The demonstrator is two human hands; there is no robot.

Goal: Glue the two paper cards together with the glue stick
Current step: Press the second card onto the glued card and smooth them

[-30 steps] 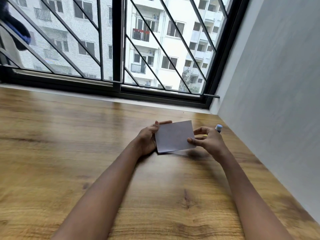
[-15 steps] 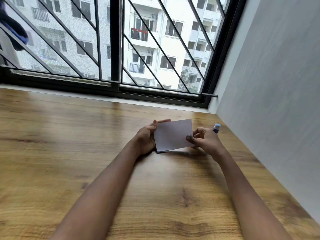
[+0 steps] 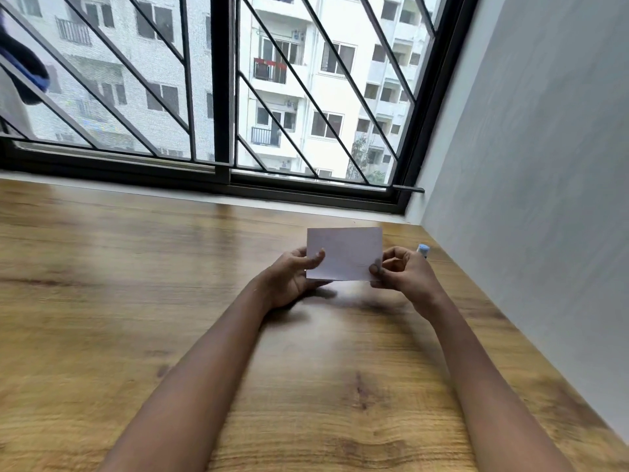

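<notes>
A white paper card point(image 3: 345, 253) is held upright above the wooden table point(image 3: 136, 301), its flat face turned toward me. My left hand point(image 3: 294, 279) pinches its left edge, thumb on the front. My right hand point(image 3: 401, 274) pinches its lower right corner. Only one sheet shows; I cannot tell whether a second card lies behind it. The glue stick point(image 3: 423, 250), with a light blue cap, stands just behind my right hand near the wall; most of its body is hidden.
A grey wall point(image 3: 527, 165) runs along the table's right side. A black-framed window point(image 3: 224, 97) with diagonal bars spans the far edge. A dark blue cloth point(image 3: 23, 76) hangs at the upper left.
The card has been raised and tipped up from nearly flat to upright, facing me. Both hands lifted slightly with it. The glue stick has stayed in place.
</notes>
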